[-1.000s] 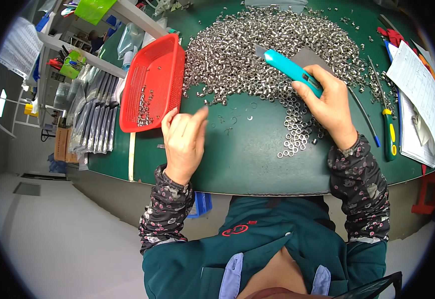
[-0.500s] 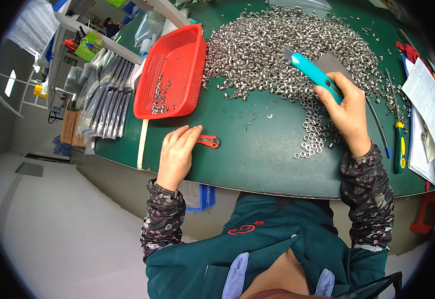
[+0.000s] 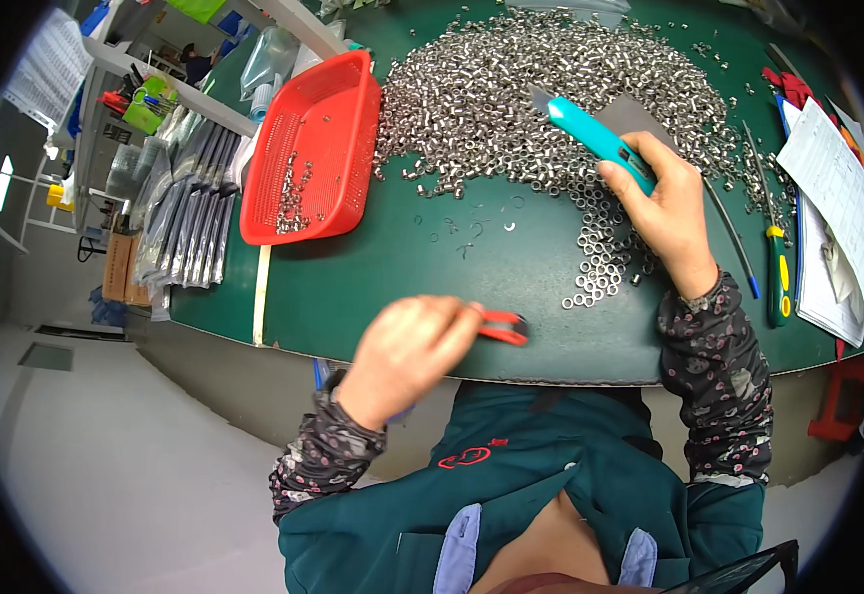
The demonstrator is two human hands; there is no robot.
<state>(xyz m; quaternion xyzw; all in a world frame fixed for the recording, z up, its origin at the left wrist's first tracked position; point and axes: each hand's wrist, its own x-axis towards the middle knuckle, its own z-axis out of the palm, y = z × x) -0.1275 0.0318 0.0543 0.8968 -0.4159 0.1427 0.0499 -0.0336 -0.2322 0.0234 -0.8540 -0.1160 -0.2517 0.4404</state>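
Observation:
A small red utility knife [image 3: 507, 335] sticks out from the closed fingers of my left hand [image 3: 407, 348], just above the table near its front edge; the hand is slightly blurred. My right hand [image 3: 667, 210] grips a teal utility knife [image 3: 587, 133], whose blade points up and left over a big heap of short metal rings [image 3: 471, 109]. Below that hand, a loose patch of rings [image 3: 598, 259] spreads on the green table [image 3: 412, 267]. A few thin curled scraps [image 3: 475, 229] lie between my hands.
A red plastic basket [image 3: 360, 139] with some metal pieces stands at left, beside bagged stacks [image 3: 189, 228]. On the right lie a thin rod with a blue tip [image 3: 734, 233], a yellow-and-green-handled tool [image 3: 777, 282] and papers [image 3: 828, 163]. A dark grey sheet [image 3: 640, 119] rests by the heap.
My left hand has carried the red utility knife to the right and toward the table's front edge. The right hand keeps its hold on the teal one; the view has shifted slightly.

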